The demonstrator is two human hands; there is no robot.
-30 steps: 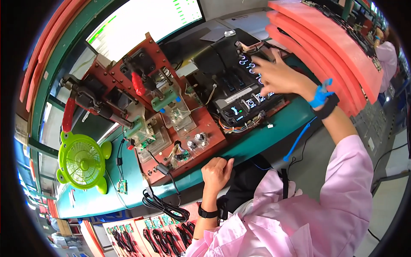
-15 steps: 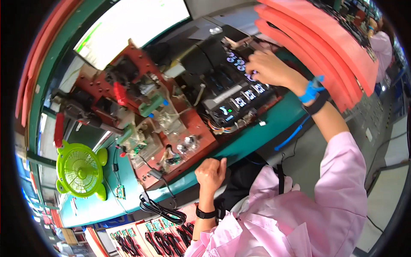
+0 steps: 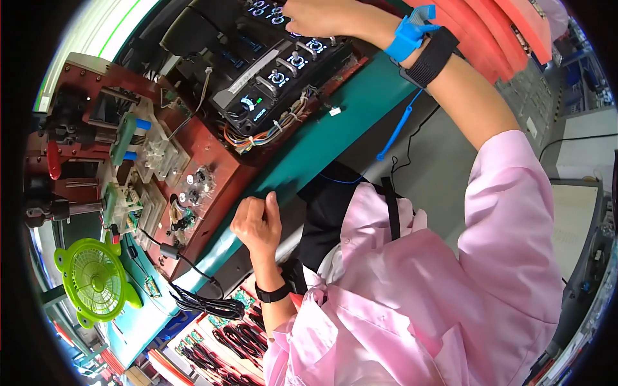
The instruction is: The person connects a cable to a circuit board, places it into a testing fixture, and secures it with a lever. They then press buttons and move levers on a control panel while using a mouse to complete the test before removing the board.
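Note:
My left hand (image 3: 256, 220) is curled into a loose fist and rests against the front edge of the green bench (image 3: 335, 128), holding nothing that I can see. My right hand (image 3: 318, 14) reaches to the top of the view and lies on a black control panel (image 3: 273, 67) with lit round dials, its fingertips cut off by the frame. A blue wrist strap (image 3: 410, 33) and a black band sit on that wrist. A red test fixture (image 3: 161, 161) with clear clamps stands left of the panel.
A small green desk fan (image 3: 95, 278) stands at the lower left, with a coiled black cable (image 3: 206, 301) beside it. Orange foam trays (image 3: 496, 32) are stacked at the upper right. Trays of cables (image 3: 232, 338) lie below the bench edge.
The view has tilted down and closer, so the bench has slid up. My right hand stays on the panel; my left fist stays at the bench edge.

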